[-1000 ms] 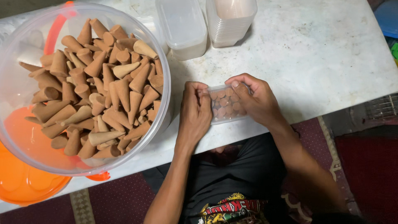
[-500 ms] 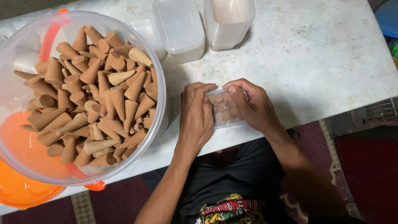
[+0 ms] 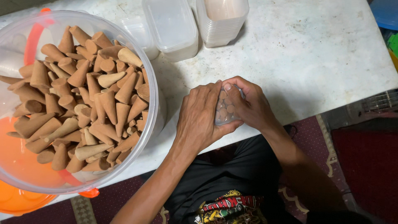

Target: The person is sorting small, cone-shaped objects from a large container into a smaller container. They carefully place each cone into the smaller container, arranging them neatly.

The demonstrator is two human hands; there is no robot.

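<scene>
Both my hands are closed around one small clear plastic box [image 3: 226,108] packed with brown cones, just right of the middle of the frame, at the near edge of the white marble-look table [image 3: 315,62]. My left hand [image 3: 201,116] wraps its left side, fingers curled over the top and thumb underneath, while my right hand [image 3: 251,103] cups the right side, fingertips pressing on the top. The box stands tilted on its edge between my palms, so I see the round bases of the cones through the clear wall, set close in rows. It looks full to me; whether its lid is fully seated I cannot tell, since my fingers cover the rim. So I judge this box filled and at the closing stage, with plenty left: the large clear plastic bucket [image 3: 153,124] on the left of the frame is heaped with loose tan and brown incense cones [image 3: 91,99], lying every way, none of them boxed. At the top centre a stack of empty clear rectangular containers [image 3: 172,27] waits, and right of it another stack of clear tubs [image 3: 224,20], the top one showing a brownish inside. An orange lid [image 3: 20,201] peeks out beneath the bucket at the lower left.
</scene>
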